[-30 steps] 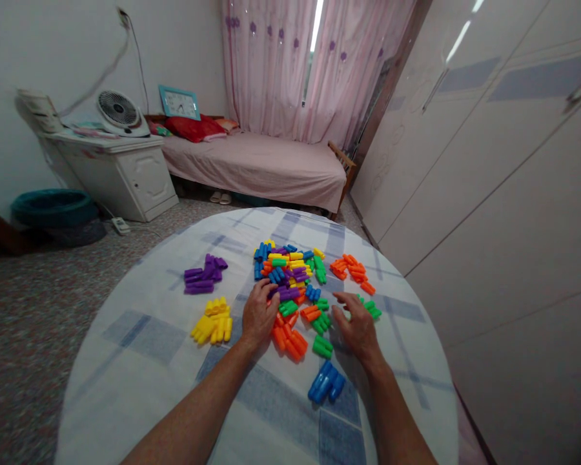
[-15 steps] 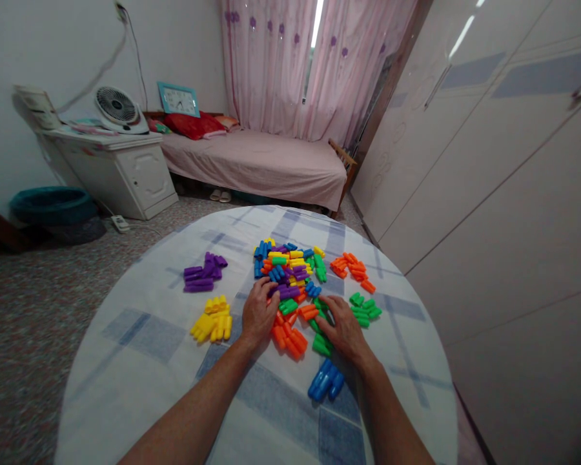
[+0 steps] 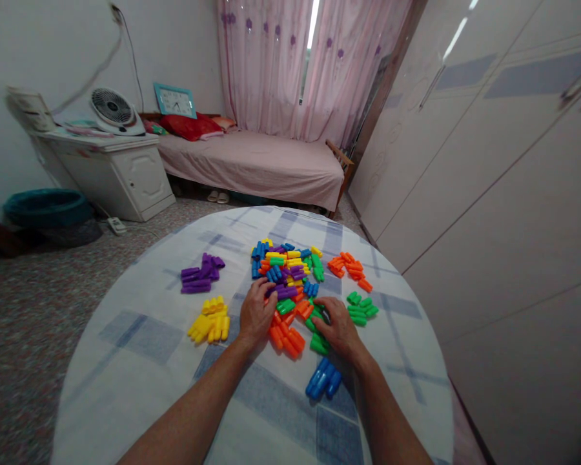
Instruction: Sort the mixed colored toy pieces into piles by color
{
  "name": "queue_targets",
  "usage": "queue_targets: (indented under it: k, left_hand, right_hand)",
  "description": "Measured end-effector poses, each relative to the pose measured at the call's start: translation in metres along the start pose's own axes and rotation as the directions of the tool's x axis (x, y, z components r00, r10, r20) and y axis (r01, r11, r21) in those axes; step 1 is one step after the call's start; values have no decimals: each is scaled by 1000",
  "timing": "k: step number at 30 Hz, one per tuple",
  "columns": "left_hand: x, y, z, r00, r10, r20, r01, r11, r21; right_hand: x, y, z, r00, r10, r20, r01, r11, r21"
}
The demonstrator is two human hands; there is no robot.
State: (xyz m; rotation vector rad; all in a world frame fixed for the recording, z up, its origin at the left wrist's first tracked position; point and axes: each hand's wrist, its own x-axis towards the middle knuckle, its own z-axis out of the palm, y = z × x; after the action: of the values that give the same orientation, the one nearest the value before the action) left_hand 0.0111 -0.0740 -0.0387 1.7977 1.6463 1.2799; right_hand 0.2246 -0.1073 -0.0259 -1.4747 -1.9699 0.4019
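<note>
A pile of colourful plastic toy blocks [image 3: 294,263], shaped like joined tubes, lies mid-table. My left hand [image 3: 257,312] rests at its near left edge, fingers stretched and apart, beside purple blocks [image 3: 285,292]. With thumb and fingers curved around a green block [image 3: 312,321], my right hand [image 3: 337,325] is at the pile's near right side; its fingers partly hide that block. Orange blocks [image 3: 286,337] lie between my hands. Another green block [image 3: 318,344] sits under my right thumb side, and blue blocks [image 3: 324,378] lie by my right wrist.
Separate groups surround the pile: purple blocks [image 3: 197,281] and yellow blocks [image 3: 210,321] on the left, orange blocks [image 3: 351,268] and green blocks [image 3: 362,310] on the right. The round table [image 3: 140,400] has a checked cloth. Beyond stand a bed [image 3: 256,155] and a wardrobe [image 3: 489,213].
The view has shifted slightly. My right thumb and forefinger have moved a little at the green block, and the orange block beside them has turned slightly. My left hand stays in place.
</note>
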Motion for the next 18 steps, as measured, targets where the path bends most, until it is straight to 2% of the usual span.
queue_targets:
  k: [13, 15, 18]
  left_hand:
    - [0, 0, 1, 1000, -13, 6, 13, 1000, -18]
    - [0, 0, 1, 1000, -13, 0, 13, 1000, -19]
    - [0, 2, 0, 1000, -8, -9, 8, 1000, -16]
  right_hand:
    - [3, -8, 3, 994, 53, -93, -46, 996, 74]
    - [4, -4, -3, 988, 52, -145, -43, 997, 64]
    - [4, 8, -17, 950, 63, -305, -69, 998, -10]
